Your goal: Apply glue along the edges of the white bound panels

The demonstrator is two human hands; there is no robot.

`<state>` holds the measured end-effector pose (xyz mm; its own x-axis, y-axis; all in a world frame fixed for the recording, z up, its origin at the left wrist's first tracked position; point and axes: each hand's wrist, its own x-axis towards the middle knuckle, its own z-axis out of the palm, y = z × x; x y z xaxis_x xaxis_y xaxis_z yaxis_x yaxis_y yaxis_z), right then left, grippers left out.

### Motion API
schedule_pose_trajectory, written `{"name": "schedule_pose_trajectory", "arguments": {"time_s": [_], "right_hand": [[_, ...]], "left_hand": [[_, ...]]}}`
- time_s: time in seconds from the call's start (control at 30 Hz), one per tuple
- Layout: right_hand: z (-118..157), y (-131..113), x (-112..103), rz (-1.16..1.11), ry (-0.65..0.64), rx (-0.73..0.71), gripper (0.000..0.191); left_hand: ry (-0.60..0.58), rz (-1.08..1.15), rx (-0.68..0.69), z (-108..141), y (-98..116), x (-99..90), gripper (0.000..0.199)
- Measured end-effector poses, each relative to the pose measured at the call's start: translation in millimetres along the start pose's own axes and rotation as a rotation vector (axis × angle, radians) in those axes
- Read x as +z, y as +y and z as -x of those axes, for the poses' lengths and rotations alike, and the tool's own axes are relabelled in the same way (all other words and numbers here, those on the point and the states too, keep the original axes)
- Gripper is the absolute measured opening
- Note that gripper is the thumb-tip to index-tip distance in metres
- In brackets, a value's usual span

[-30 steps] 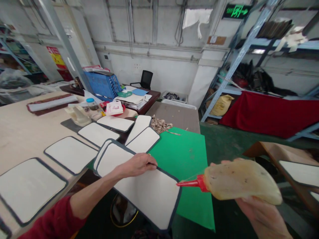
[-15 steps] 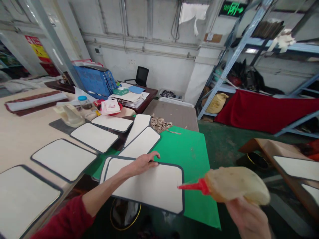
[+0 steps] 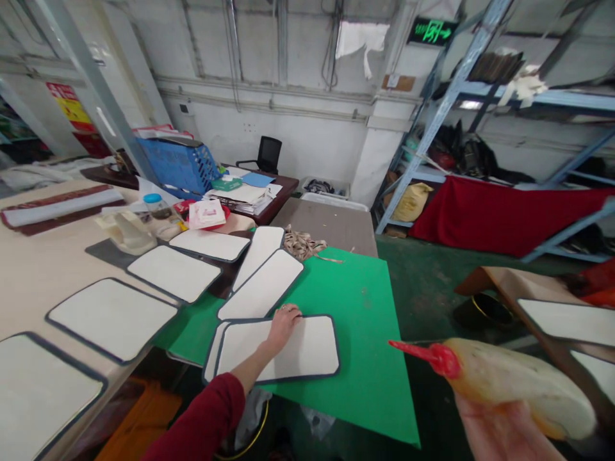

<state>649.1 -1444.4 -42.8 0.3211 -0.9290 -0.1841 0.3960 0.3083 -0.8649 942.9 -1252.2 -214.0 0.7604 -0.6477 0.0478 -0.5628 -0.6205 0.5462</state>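
Note:
A white panel with a dark border point(image 3: 307, 349) lies on the green sheet point(image 3: 365, 301), overlapping another panel at its left. My left hand point(image 3: 284, 326) rests at this panel's far edge, its fingers bent together over the border. On the right, my right hand point(image 3: 504, 426) holds a translucent squeeze bottle point(image 3: 521, 384) with yellowish contents, clear of the sheet. The bottle's red nozzle point(image 3: 427, 355) points left. Beyond my left hand, two more bordered panels point(image 3: 263, 282) lie at an angle.
Several bordered panels point(image 3: 115, 315) lie along the beige table point(image 3: 29, 269) at left. Behind are a pale jug point(image 3: 125, 232), a blue-lidded jar point(image 3: 156, 206), a blue basket point(image 3: 175, 165) and a tangle of strips point(image 3: 302, 243). More panels lie on a bench point(image 3: 521, 282) at right.
The panel under my left hand has moved farther onto the green sheet, with my left hand drawn along its far edge. My right hand and the bottle have moved right, away from the panel.

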Motion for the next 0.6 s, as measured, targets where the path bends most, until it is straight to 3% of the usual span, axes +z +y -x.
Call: {"name": "schedule_pose_trajectory", "arguments": {"time_s": [0.27,0.4,0.6], "right_hand": [[-12,-1,10,-0.104,-0.016,-0.017,0.046],[-16,1,19,-0.107,-0.117,-0.105,0.066],[-15,-2,28,-0.084,-0.09,-0.06,0.077]], "left_hand": [[0.072,0.019,0.024,-3,-10,-2.6,0.024],[0.087,0.035,0.031,-1,-15,1.0,0.031],[0.133,0.076,0.069,1,-11,-2.2,0.042]]}}
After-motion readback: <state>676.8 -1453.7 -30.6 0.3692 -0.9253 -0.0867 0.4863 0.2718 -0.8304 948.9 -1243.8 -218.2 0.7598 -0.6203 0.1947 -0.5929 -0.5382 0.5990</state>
